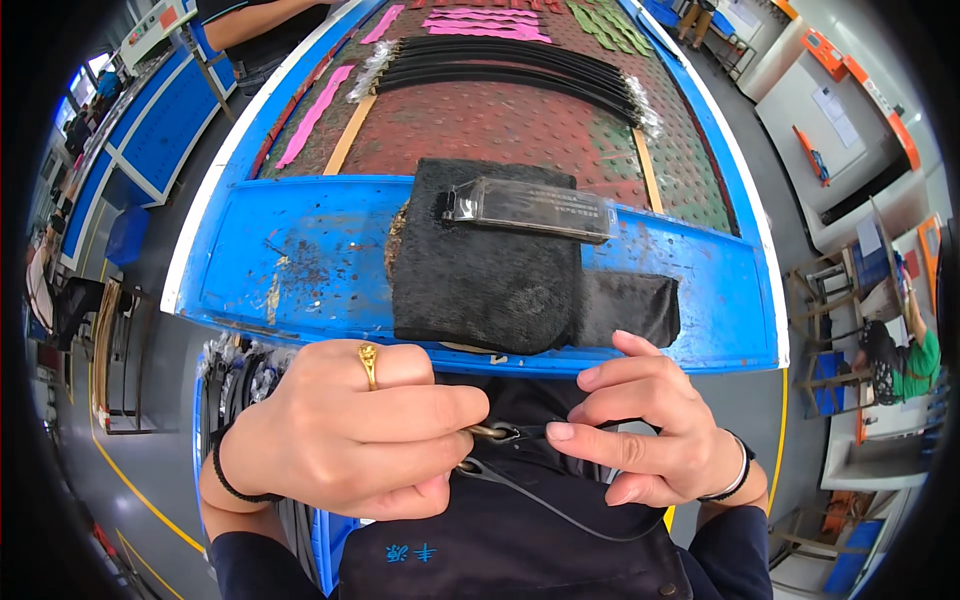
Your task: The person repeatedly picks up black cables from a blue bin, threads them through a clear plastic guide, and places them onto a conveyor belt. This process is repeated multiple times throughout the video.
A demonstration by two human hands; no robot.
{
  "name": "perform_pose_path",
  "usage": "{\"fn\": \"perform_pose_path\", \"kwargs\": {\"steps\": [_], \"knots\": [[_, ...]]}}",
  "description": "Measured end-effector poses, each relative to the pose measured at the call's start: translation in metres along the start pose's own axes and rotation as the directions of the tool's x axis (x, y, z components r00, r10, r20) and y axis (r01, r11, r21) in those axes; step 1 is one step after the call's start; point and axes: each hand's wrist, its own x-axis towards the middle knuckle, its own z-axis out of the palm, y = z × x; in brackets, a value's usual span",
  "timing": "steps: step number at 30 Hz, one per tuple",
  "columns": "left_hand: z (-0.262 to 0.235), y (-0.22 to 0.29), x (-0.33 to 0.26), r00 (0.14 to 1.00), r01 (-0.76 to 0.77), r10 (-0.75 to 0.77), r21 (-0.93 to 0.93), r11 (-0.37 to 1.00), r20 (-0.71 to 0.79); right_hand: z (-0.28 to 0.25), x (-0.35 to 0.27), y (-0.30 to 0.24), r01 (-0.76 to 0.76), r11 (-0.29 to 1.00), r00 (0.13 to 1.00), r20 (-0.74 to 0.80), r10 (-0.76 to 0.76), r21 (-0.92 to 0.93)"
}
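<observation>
My left hand [365,435] is closed, its fingers curled around brass-coloured metal fittings [490,431] that stick out by the fingertips. A thin black strap [570,518] runs from the lower fitting, hangs in a loop and rises toward my right hand [645,425]. At the upper fitting, a short dark strap end reaches the right fingertips. Those fingers are bent around the strap, with the outer ones spread; the exact grip is partly hidden. Beyond both hands, a black cloth-covered pad [480,290] bears a clear plastic case [535,208] with dark contents.
The pad lies on the near blue ledge [310,250] of a bench. Farther back are a bundle of black straps [510,65] with plastic-wrapped ends, pink strips [487,24] and green strips [610,27]. More wrapped straps [240,385] hang beside my left arm. A person [265,30] stands at the far left.
</observation>
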Motion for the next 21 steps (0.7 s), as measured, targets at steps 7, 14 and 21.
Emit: {"fn": "perform_pose_path", "kwargs": {"steps": [7, 14, 21], "knots": [[-0.001, 0.000, -0.002, 1.000, 0.000, 0.000, -0.013, 1.000, -0.018, 0.001, -0.001, -0.002, -0.017, 0.999, 1.000, 0.003, 0.018, -0.037], [0.000, 0.000, -0.006, 0.999, 0.028, -0.028, -0.008, 1.000, -0.028, -0.001, -0.004, 0.003, -0.129, 0.992, 0.992, -0.007, 0.129, 0.003], [-0.002, 0.003, -0.014, 0.989, 0.073, -0.069, 0.025, 0.997, -0.128, 0.009, -0.041, 0.052, -0.624, 0.692, 0.782, -0.291, 0.551, -0.364]]}}
